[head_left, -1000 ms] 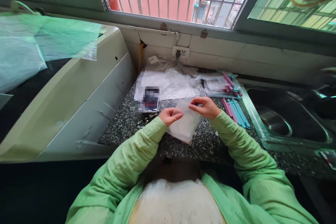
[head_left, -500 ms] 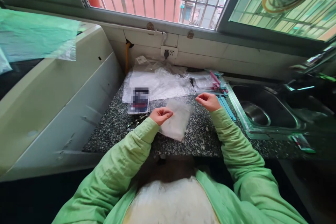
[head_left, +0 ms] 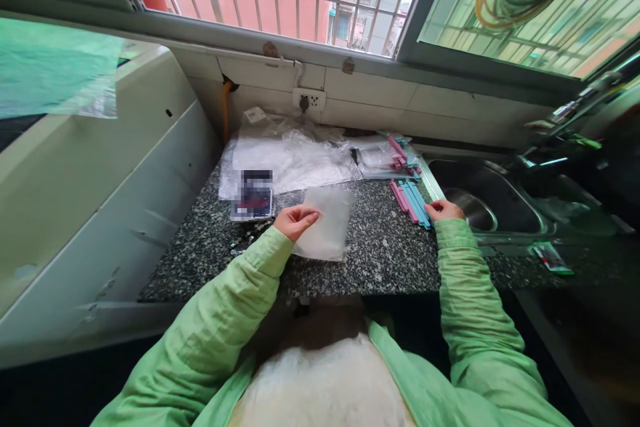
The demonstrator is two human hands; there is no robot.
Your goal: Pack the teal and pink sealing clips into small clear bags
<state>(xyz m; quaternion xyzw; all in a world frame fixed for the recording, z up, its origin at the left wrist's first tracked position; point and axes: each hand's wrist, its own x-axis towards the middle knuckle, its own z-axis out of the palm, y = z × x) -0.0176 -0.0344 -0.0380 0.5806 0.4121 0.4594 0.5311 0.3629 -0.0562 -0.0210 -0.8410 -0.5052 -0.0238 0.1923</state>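
Observation:
My left hand [head_left: 296, 221] pinches a small clear plastic bag [head_left: 327, 233] by its left edge, above the speckled counter. The bag hangs flat and looks empty. At the counter's right side, my right hand [head_left: 446, 210] has its fingertips closed at the end of a blue bag sealing clip [head_left: 421, 208]. That clip lies in a row with several other blue ones and a few pink clips [head_left: 399, 195]. Behind the row, more pink and blue clips [head_left: 399, 150] rest on a clear bag.
Crumpled clear plastic sheets [head_left: 295, 153] cover the back of the counter [head_left: 370, 260]. A dark packet [head_left: 260, 205], partly blurred out, lies left of my hand. On the right is a metal sink [head_left: 505, 180] with a faucet; a small packet [head_left: 553, 258] lies before it. A wall socket [head_left: 310, 100] sits behind.
My right hand has moved right and down, away from the plastic bag to the row of clips. My left hand still holds the bag. The view has shifted slightly right.

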